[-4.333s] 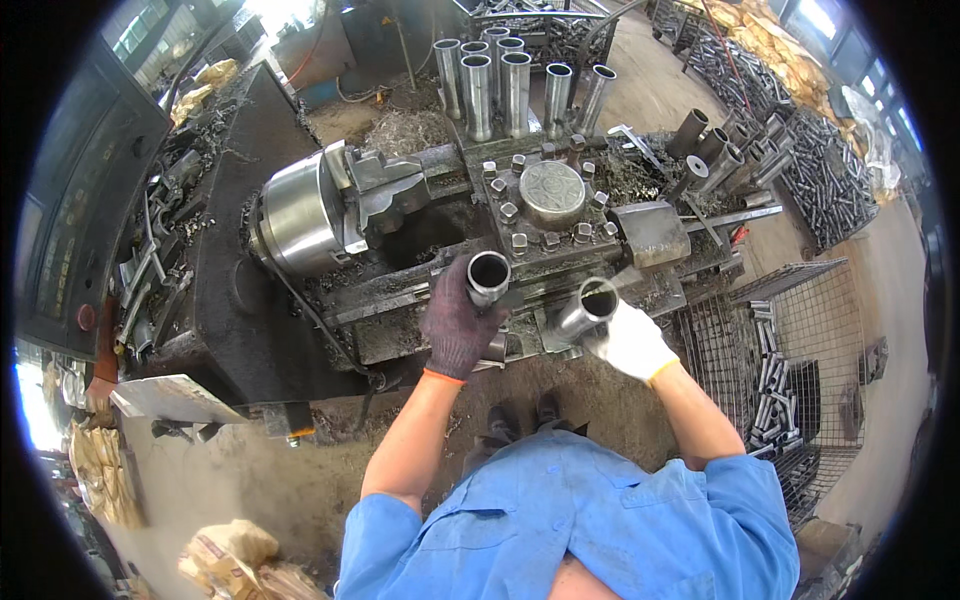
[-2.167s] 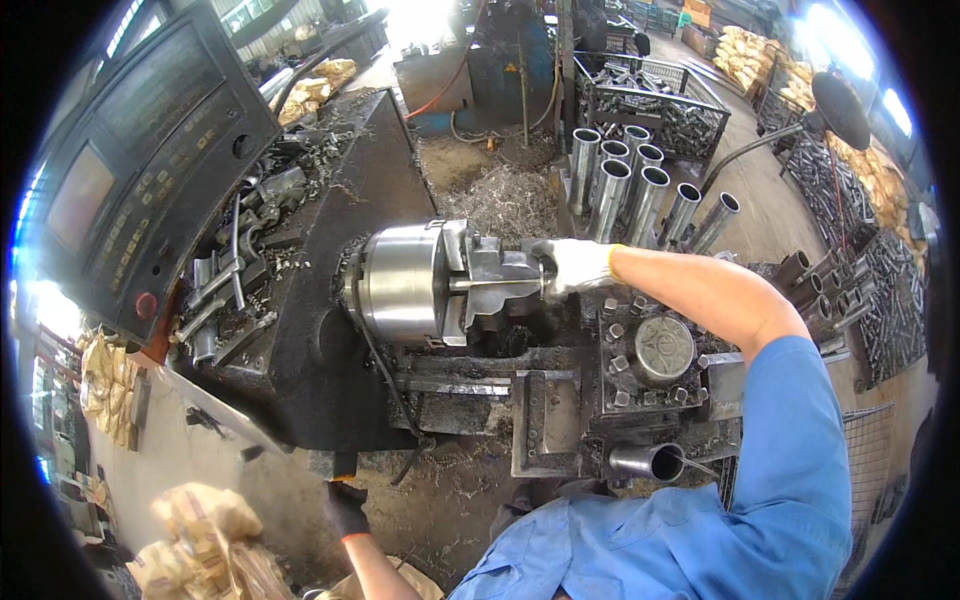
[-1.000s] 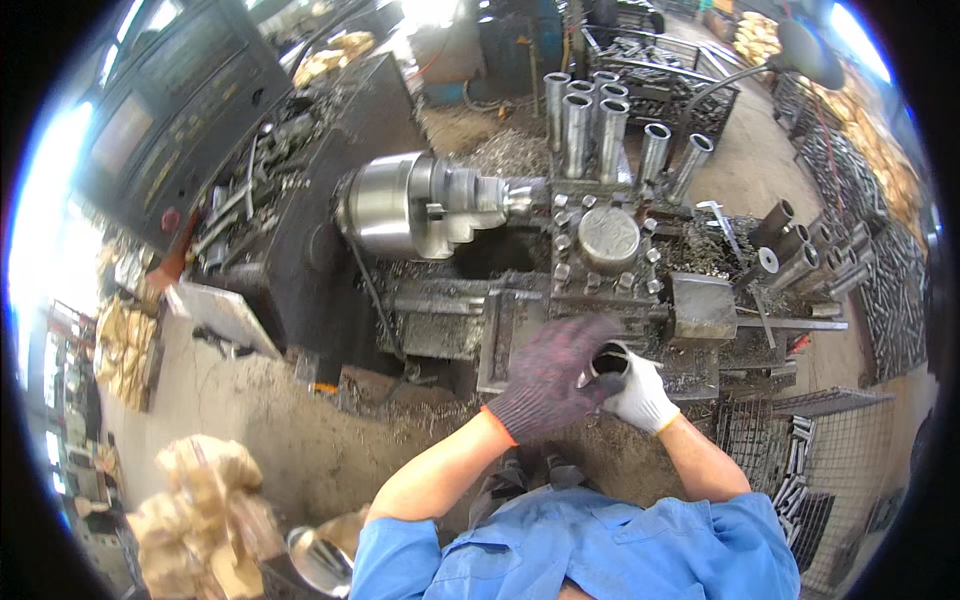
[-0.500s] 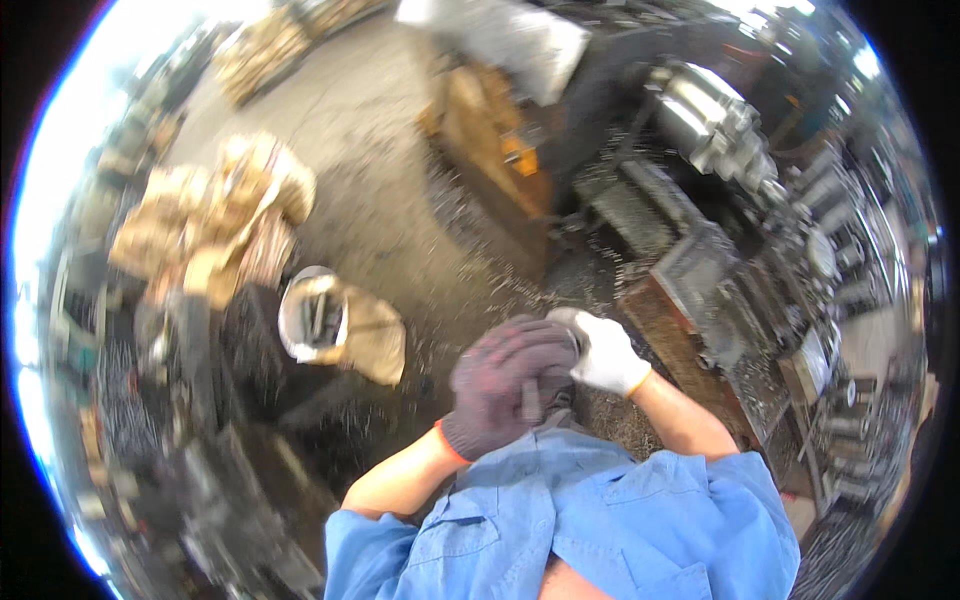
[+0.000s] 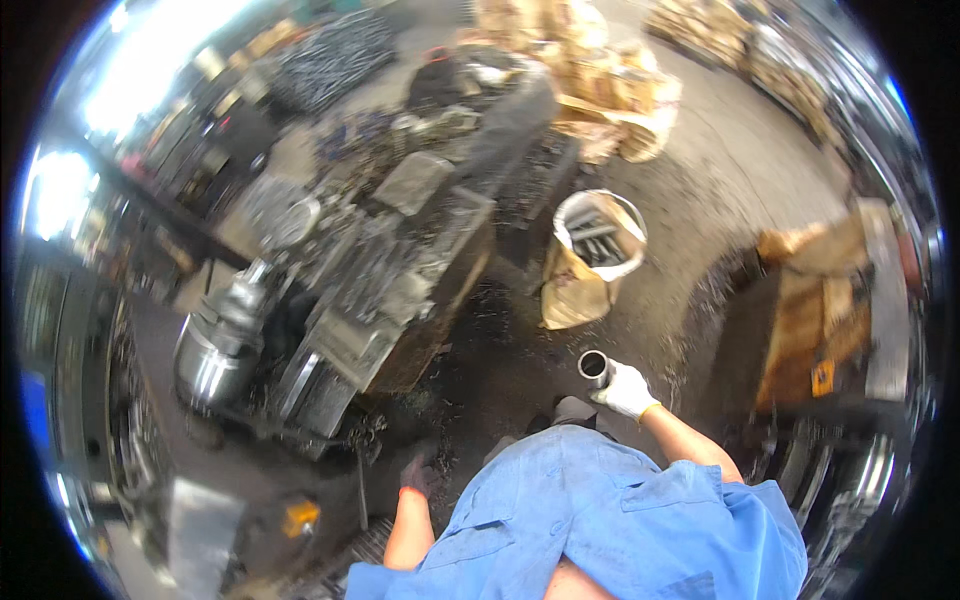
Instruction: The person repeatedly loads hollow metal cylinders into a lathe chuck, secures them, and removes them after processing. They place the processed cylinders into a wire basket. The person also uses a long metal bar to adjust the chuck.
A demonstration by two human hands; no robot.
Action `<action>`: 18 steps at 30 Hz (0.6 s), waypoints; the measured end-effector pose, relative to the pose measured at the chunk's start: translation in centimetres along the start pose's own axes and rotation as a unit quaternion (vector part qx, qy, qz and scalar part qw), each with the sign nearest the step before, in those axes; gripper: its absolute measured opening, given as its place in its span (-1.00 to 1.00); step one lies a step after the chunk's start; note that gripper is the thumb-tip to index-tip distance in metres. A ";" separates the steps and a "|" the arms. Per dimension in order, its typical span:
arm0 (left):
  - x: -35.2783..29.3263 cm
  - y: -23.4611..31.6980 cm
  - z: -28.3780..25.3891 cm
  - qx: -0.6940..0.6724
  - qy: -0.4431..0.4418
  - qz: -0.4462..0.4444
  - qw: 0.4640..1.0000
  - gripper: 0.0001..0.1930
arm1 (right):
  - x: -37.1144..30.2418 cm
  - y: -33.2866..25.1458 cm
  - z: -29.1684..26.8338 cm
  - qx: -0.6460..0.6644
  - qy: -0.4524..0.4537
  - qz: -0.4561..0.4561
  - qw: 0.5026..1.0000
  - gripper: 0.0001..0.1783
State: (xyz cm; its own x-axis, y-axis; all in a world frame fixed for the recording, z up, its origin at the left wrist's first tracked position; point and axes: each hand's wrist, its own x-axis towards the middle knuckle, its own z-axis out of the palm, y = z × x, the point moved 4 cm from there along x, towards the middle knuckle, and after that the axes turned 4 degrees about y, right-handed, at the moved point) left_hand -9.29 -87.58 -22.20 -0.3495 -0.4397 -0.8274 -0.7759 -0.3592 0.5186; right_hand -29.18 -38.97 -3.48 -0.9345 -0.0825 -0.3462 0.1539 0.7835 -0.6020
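Note:
My right hand [image 5: 627, 391], in a white glove, is wrapped round a short metal tube [image 5: 592, 366] whose round open end faces up. That tube is just in front of my body, a little below a woven sack [image 5: 580, 297] with its rim rolled down. Several grey metal pieces [image 5: 597, 243] lie inside the sack. Down at my left side hangs my left hand [image 5: 419, 474] in a dark glove with a reddish cuff. Its fingers are too dark and blurred to make out, and the lathe [image 5: 365, 335] is ahead of it.
A shiny lathe chuck [image 5: 215, 355] is at the left end of the machine. More woven sacks [image 5: 615, 95] are piled at the back. On the right stands a brownish machine base [image 5: 815, 330]. Metal chips [image 5: 690, 350] are scattered on the dark floor.
My view has swung left, bringing the sack towards the middle and a lathe in on the left. My hands, together before, are now apart; the tube is in the right one.

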 end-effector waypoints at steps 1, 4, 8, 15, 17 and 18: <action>-0.5 -3.1 -2.6 -0.113 0.022 -0.072 0.991 -0.62 | 1.8 -3.1 0.2 -0.017 -0.026 -0.040 0.999 -0.42; -4.4 -7.2 -9.2 -0.008 0.292 -0.043 0.956 -0.59 | 6.7 -13.4 0.7 0.003 -0.086 -0.184 0.979 -0.46; -11.4 -4.8 -12.8 0.198 0.601 -0.021 0.774 -0.47 | 12.5 -26.6 1.6 0.117 -0.125 -0.368 0.914 -0.41; -14.5 1.0 -16.7 -0.072 0.714 0.196 0.668 -0.38 | 20.3 -38.2 3.1 0.050 -0.190 -0.459 0.867 -0.32; -14.5 1.3 -18.4 -0.047 0.745 0.193 0.637 -0.39 | 21.9 -39.4 2.5 -0.031 -0.265 -0.434 0.860 -0.27; -14.2 0.5 -19.4 -0.178 0.699 0.220 0.656 -0.44 | 22.6 -40.1 1.7 -0.075 -0.289 -0.441 0.846 -0.29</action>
State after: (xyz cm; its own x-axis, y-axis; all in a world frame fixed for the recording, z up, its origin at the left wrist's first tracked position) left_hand 5.53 -97.50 -5.99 0.5177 -0.8019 0.2981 -0.5031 -0.0036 0.8642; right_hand -55.97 -73.28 11.64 -0.3444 -0.9298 -0.1300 -0.6050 0.3257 -0.7266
